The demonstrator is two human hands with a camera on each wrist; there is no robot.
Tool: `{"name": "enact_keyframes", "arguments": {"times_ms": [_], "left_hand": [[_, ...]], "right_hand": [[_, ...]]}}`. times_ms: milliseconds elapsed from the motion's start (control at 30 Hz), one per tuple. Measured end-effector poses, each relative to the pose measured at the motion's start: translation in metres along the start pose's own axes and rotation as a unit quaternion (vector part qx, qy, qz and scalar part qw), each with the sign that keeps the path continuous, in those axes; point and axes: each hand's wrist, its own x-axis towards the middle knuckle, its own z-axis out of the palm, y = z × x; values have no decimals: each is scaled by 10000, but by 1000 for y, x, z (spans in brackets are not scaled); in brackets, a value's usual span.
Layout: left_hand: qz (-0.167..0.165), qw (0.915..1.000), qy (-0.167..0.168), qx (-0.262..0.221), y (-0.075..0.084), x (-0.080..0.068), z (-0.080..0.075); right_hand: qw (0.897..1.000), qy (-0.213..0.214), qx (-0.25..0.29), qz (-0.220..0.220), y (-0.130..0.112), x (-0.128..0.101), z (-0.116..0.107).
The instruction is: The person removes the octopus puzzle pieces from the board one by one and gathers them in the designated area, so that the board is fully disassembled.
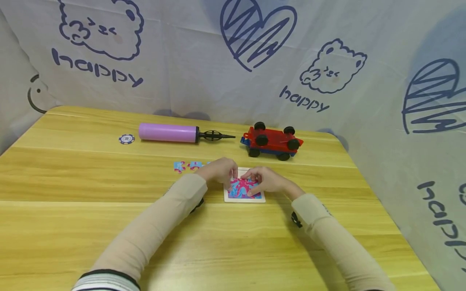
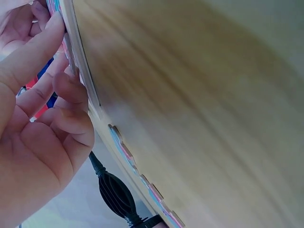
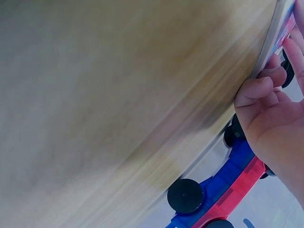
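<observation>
A small jigsaw puzzle [image 1: 242, 189] in pink and blue lies in a white-edged tray [image 1: 244, 201], its lower part filled with pieces. From the left, my left hand [image 1: 220, 171] reaches over the tray, thumb and forefinger touching the puzzle's left side. My right hand [image 1: 268, 180] comes from the right, with thumb and forefinger spread across the pieces. In the left wrist view, the outer fingers [image 2: 71, 90] of the left hand bend beside the tray's edge. Curled outer fingers [image 3: 256, 90] of the right hand rest near the tray in the right wrist view.
Loose puzzle pieces [image 1: 195, 165] lie in a row left of the tray, partly behind my left hand. Farther back are a purple hand pump [image 1: 168, 133], a poker chip [image 1: 126, 139] and red and blue toy cars [image 1: 273, 139], the red one wheels up. A printed cloth hangs behind the table.
</observation>
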Motion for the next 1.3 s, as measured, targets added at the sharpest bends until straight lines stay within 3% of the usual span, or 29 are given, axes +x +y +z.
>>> {"name": "enact_keyframes", "arguments": {"times_ms": [267,800,1300], "left_hand": [[154,9994,71,299,0,0,2],[144,9977,331,576,4,-2,5],[221,9970,313,676,1,-1,6]], "right_hand": [[10000,24,1,21,0,1,1],[10000,14,-32,-63,2,0,2],[10000,25,-72,34,2,0,1]]}}
